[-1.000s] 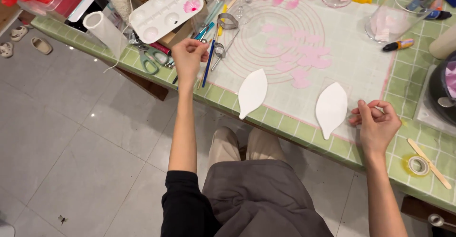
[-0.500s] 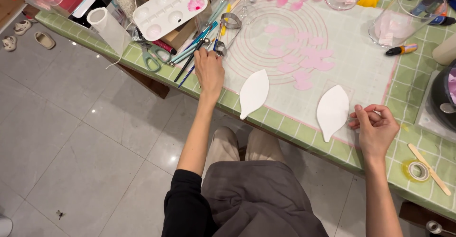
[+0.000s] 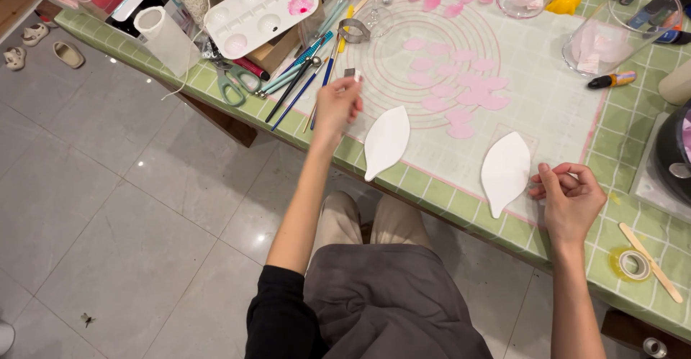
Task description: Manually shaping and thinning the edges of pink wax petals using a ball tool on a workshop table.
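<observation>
Left hand [image 3: 337,106] raised over the near edge of the green tiled table [image 3: 633,208], thumb and fingertips pinched on a small silvery metal piece [image 3: 352,74], lifted clear of the surface just right of the row of thin long-handled modelling tools [image 3: 306,85], within easy reach. Right hand [image 3: 571,199] resting by the table's near edge, fingers loosely curled with thumb meeting forefinger as if nipping something fine; whether anything sits between them, impossible to tell. Just left of that hand, nearly touching the fingertips, a flat white leaf-shaped cutout [image 3: 505,172], pointed end toward the table edge; a second white leaf-shaped cutout [image 3: 387,142] below and right of the left hand, tip overhanging the edge slightly. Both laid flat on the translucent silicone work mat with printed pink circles [image 3: 547,107], probably to keep them from sticking. Further back on the mat, a scatter of small pink petal shapes [image 3: 461,89], set apart from one another, likely so as not to fuse. At the tools' far side, green-handled scissors [image 3: 234,82] and a white plastic paint palette with a pink-stained well [image 3: 259,10]. Near the right hand, toward the table corner, a small roll of clear tape [image 3: 634,264] and a flat wooden stick [image 3: 651,262], kept off the mat
</observation>
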